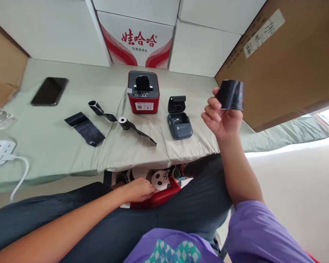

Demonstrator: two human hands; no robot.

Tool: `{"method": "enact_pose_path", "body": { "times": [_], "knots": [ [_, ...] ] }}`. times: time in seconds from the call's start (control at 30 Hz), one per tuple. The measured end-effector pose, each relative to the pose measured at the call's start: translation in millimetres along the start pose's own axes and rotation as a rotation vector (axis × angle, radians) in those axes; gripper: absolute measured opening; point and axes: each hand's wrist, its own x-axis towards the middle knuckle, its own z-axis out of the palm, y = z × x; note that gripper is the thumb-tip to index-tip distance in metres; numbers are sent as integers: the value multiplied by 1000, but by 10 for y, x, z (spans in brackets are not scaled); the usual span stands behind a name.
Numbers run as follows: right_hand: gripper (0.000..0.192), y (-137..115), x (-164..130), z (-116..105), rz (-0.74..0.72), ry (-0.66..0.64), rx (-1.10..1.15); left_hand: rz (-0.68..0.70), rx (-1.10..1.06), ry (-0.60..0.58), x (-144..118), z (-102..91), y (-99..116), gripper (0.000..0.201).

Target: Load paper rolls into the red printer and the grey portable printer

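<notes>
My right hand is raised above the table's right part, its fingers wrapped round a short, wide black roll with a glossy surface. My left hand is down between my legs, fingers curled over the edge of a red stool with a panda picture. What those fingers hold, if anything, is hidden. Nearest to the raised roll is a small dark portable printer with its lid up. Left of it stands a red and black printer, a black strip sticking out of its top.
Two small part-unwound black rolls and a wide black strip lie on the cloth-covered table. A phone and a white power strip are at left. White boxes and a large cardboard box stand behind.
</notes>
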Motion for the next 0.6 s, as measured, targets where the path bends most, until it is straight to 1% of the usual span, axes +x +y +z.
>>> {"method": "enact_pose_path", "body": {
  "times": [0.07, 0.2, 0.27, 0.4, 0.5, 0.6],
  "knots": [
    [48, 27, -3, -2, -44, -67, -144, -2, -8, -5, -7, 6, -6, 11],
    [31, 182, 77, 66, -85, -230, -526, 10, -9, 5, -11, 19, -13, 13],
    [26, 243, 116, 106, -105, -296, -635, 14, 1, 2, -12, 26, -14, 12],
    [32, 294, 154, 175, -162, -347, -668, 20, 17, 1, -19, 38, -15, 12],
    [36, 336, 170, 202, -150, -344, -641, 18, 10, 10, -27, 26, -4, 12],
    [35, 420, 185, 210, -120, -320, -635, -3, 15, -26, -29, -7, 17, 9]
  ]
}}
